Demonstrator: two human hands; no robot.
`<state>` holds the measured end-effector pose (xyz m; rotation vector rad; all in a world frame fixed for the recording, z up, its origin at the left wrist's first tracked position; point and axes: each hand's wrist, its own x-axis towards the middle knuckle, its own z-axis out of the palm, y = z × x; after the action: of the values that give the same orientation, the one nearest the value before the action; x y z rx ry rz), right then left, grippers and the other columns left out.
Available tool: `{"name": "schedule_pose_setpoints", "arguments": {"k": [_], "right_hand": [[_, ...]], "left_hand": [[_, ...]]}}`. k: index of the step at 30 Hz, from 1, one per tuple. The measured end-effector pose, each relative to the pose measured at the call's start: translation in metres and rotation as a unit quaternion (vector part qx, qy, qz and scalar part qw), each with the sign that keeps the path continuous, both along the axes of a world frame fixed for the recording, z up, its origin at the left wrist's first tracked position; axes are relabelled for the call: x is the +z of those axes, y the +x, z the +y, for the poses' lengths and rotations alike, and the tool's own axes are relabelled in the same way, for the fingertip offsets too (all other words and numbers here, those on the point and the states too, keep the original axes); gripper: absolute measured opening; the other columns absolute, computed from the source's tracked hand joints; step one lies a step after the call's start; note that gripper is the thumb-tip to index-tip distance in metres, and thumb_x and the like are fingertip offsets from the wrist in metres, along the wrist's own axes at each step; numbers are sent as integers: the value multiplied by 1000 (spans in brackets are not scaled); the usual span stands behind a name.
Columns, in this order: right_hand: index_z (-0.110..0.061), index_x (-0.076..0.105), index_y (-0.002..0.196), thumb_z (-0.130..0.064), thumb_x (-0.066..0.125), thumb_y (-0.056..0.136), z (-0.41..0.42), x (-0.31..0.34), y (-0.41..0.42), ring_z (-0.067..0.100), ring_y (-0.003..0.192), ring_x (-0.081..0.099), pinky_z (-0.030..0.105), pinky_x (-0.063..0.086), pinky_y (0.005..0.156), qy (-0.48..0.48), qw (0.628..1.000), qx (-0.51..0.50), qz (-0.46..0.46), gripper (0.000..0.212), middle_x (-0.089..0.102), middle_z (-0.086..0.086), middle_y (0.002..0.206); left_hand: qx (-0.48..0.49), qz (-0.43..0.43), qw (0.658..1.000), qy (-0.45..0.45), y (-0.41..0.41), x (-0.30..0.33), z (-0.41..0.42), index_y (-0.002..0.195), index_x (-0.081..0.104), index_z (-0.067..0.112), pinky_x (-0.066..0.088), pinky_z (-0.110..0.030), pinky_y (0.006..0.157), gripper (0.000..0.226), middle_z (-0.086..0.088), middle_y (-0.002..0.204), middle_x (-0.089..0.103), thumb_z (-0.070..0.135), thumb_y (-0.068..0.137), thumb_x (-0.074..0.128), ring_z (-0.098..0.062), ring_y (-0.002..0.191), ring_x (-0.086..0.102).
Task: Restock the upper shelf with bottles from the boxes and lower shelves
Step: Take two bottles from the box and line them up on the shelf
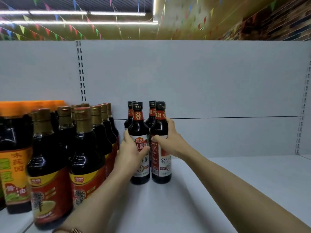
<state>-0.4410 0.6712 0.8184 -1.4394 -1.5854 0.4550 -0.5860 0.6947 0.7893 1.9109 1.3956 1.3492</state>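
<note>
Two dark soy sauce bottles with black caps and red-white labels stand upright side by side on the white upper shelf [235, 175]. My left hand [129, 153] is wrapped around the left bottle [138, 128] at its label. My right hand [170, 142] grips the right bottle [159, 130] around its shoulder and label. Two more bottles of the same kind [152, 113] stand directly behind them, close to the shelf's back panel.
Several larger dark bottles with gold caps and red-yellow labels [85, 148] crowd the shelf to the left, touching distance from my left hand. Orange-capped bottles [13, 148] stand at the far left. The white back panel [202, 78] closes the shelf behind.
</note>
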Motion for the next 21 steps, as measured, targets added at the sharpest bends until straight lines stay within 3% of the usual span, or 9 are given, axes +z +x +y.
{"name": "schedule_pose_setpoints", "arguments": {"k": [3,8,14,21], "right_hand": [[-37,8,147,-27,64,90,-4,1,7,22,110,58,43,49,96,-14,999,20,-29,81,54,1,128],[-35,6,149,-35,69,87,4,-4,6,25,122,55,50,47,102,5,999,6,-51,88,53,1,138],[-36,-2,147,-17,71,83,9,0,12,22,100,63,43,54,88,-34,997,24,-70,99,61,4,112],[-33,6,147,-25,78,79,17,-7,12,22,106,62,47,51,95,-1,997,13,-73,99,62,2,118]], "left_hand": [[13,6,999,-30,-1,5,6,135,29,17,52,-47,92,69,-7,126,58,23,82,74,-28,113,60],[32,23,998,-55,1,9,8,139,22,13,49,-48,96,73,-14,134,50,21,85,70,-33,120,54],[54,40,988,-136,-1,25,13,145,19,4,45,-45,100,78,-17,139,47,20,87,69,-34,126,50],[60,56,987,-136,-1,26,12,143,19,1,47,-43,96,76,-19,136,50,19,88,67,-34,123,53]]}}
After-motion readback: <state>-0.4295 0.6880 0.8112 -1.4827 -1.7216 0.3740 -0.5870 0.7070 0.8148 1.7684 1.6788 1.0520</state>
